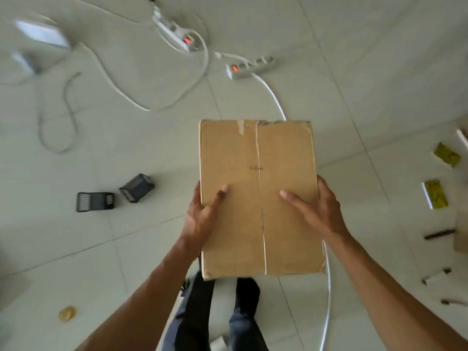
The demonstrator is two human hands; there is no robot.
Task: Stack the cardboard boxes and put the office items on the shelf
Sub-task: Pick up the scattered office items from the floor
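The cardboard box (258, 196) is held above the tiled floor (126, 148), its taped seam facing up. The left hand (202, 214) grips its left edge, the right hand (316, 211) its right edge, thumbs lying on top. Two black mesh organisers (114, 196) lie on the floor to the left.

No text can be read; a small dark mark on the cardboard box (258, 196) is too blurred.

Soft, even daylight, faint shadows, motion blur at upper left, wide-angle bending at edges.
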